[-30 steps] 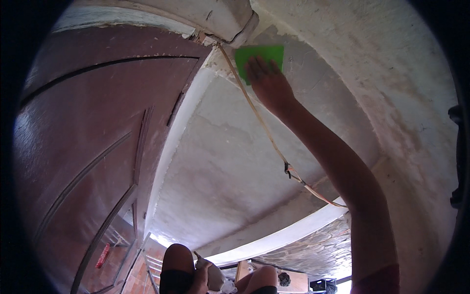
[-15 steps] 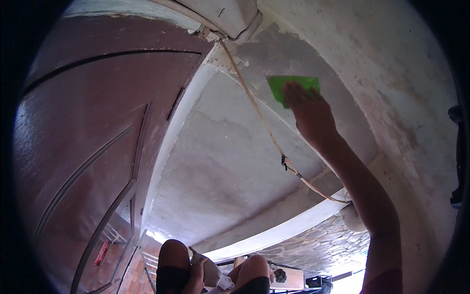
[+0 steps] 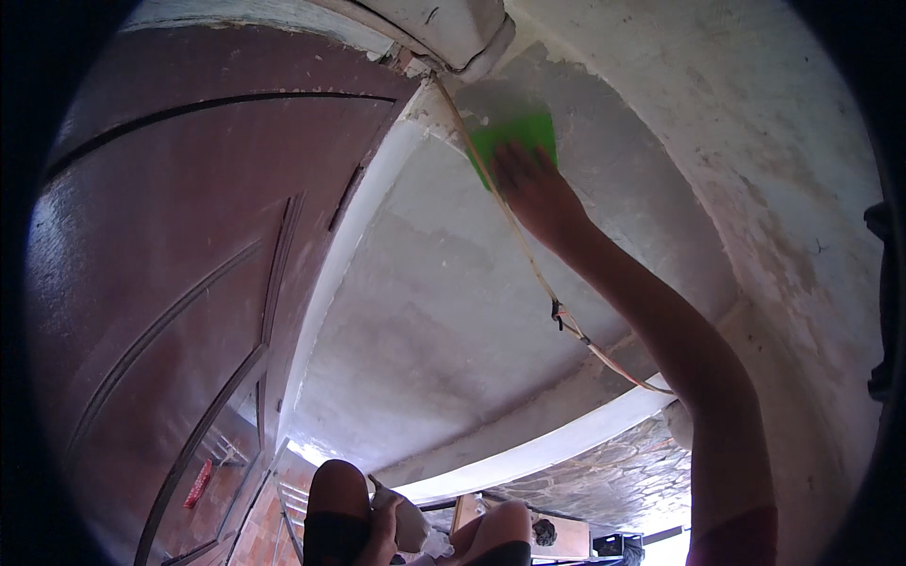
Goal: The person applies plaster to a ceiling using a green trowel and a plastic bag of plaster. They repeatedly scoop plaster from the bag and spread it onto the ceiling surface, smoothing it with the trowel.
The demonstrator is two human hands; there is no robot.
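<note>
High up, my right hand (image 3: 540,196) presses a flat green plastic spreader (image 3: 538,134) against the grey plastered surface (image 3: 604,179). Its fingers lie over the spreader's lower part, and the spreader's left edge meets a hanging yellowish cable (image 3: 472,156). Down between my bent knees, my left hand (image 3: 382,533) grips a grey, bag-like thing (image 3: 411,528). Crumpled clear plastic (image 3: 437,543) shows beside that thing; its contents are hidden.
A brown panelled door (image 3: 179,189) fills the left. The cable runs down to the right, with a dark tie (image 3: 556,313) on it. A pale stained wall (image 3: 793,189) curves along the right. Below are a stone-patterned surface (image 3: 604,481) and a metal ladder (image 3: 293,509).
My right hand has swept the green spreader left and slightly up across the grey surface, to the cable. My left hand keeps its grip near my knees.
</note>
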